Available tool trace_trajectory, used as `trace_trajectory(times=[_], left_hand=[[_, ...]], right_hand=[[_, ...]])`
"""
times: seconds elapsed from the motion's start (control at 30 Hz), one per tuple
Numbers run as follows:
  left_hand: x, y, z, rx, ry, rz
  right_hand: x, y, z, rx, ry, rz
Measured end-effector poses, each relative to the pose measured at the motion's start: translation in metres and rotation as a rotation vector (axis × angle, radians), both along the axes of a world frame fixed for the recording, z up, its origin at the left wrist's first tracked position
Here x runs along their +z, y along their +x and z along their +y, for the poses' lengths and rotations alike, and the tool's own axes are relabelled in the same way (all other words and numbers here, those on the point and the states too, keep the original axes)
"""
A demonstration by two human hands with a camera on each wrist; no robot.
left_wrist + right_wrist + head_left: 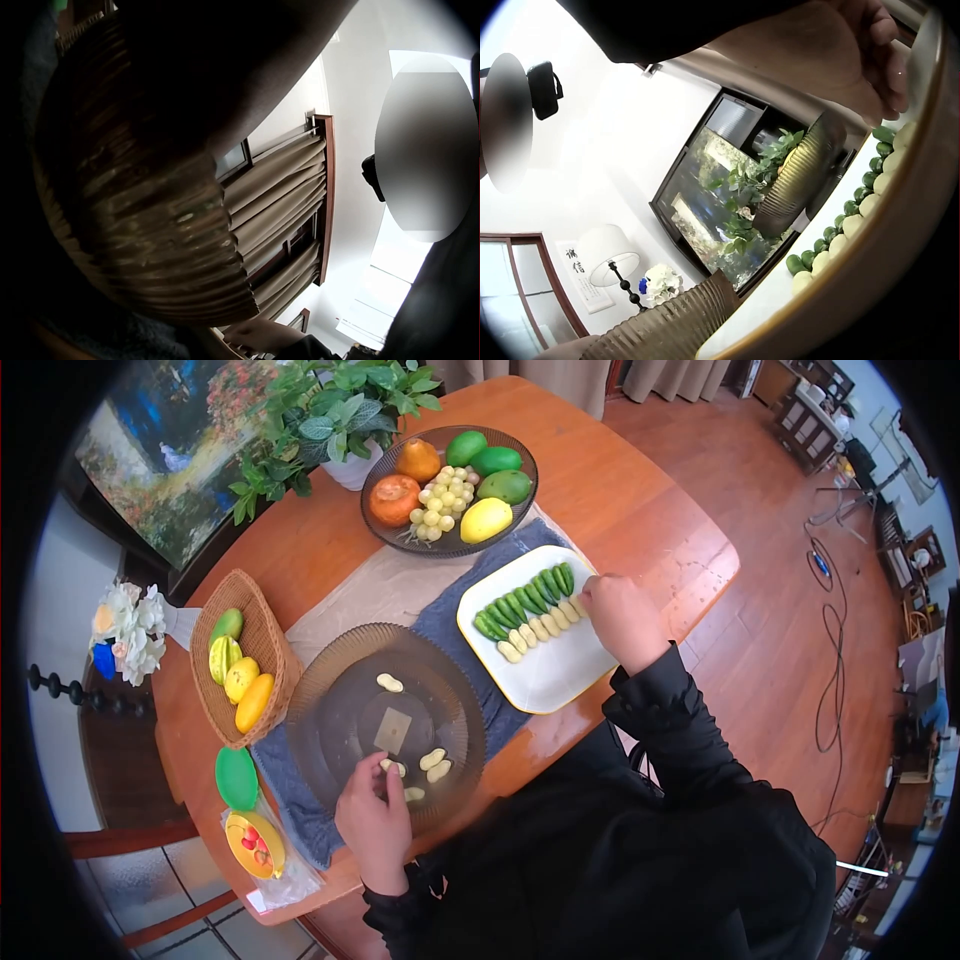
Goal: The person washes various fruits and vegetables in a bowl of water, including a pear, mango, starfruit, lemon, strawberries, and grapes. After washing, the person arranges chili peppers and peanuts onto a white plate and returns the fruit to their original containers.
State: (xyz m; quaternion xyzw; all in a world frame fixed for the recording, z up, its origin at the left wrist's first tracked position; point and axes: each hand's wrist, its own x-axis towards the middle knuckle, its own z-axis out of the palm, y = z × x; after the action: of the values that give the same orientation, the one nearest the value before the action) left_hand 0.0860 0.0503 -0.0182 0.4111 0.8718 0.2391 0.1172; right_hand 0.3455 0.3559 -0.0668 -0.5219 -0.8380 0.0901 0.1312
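My left hand reaches into a brown ribbed glass bowl, thumb and fingertips pinching a peanut. Several other peanuts lie around it in the bowl. On a white rectangular tray with a yellow rim, a row of green chili peppers runs beside a row of peanuts. The right hand is over the tray's right side, its curled fingers at the far end of the peanut row. There its fingertips are right at the last peanut, which they partly hide in the head view.
Behind the tray stands a dark glass bowl of fruit. A wicker basket of fruit, a green dish and a yellow bowl are at the left. A potted plant and white flowers stand further back.
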Motion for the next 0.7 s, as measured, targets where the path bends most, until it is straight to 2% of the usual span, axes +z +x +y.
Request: trace_trajectory(times=[0.17, 0.23, 0.3, 0.37, 0.4, 0.43, 0.5, 0.57, 0.7], left_hand=[[0.004, 0.002, 0.003, 0.004, -0.003, 0.016], [0.008, 0.004, 0.003, 0.022, -0.011, 0.020], [0.010, 0.003, 0.006, -0.020, -0.035, 0.028], [0.011, 0.003, 0.005, -0.013, -0.039, 0.014], [0.010, 0.003, 0.004, -0.029, -0.026, 0.028], [0.009, 0.003, 0.004, -0.048, -0.012, 0.041], [0.008, 0.004, 0.005, -0.046, -0.008, 0.048], [0.006, 0.004, 0.004, -0.053, -0.004, 0.053], [0.003, 0.001, 0.002, -0.060, 0.017, 0.068]], right_hand=[[0.038, -0.022, -0.015, 0.025, -0.084, 0.076], [0.056, -0.038, -0.032, 0.326, 0.061, 0.241], [0.053, -0.059, -0.048, 0.640, 0.058, 0.364], [0.063, -0.078, -0.073, 0.917, -0.019, 0.338], [0.057, -0.089, -0.086, 1.009, 0.028, 0.336], [0.057, -0.095, -0.097, 1.098, -0.028, 0.181], [0.048, -0.106, -0.119, 1.129, -0.066, 0.173], [0.038, -0.118, -0.132, 1.201, -0.277, 0.086], [0.025, -0.136, -0.142, 1.220, -0.277, -0.020]])
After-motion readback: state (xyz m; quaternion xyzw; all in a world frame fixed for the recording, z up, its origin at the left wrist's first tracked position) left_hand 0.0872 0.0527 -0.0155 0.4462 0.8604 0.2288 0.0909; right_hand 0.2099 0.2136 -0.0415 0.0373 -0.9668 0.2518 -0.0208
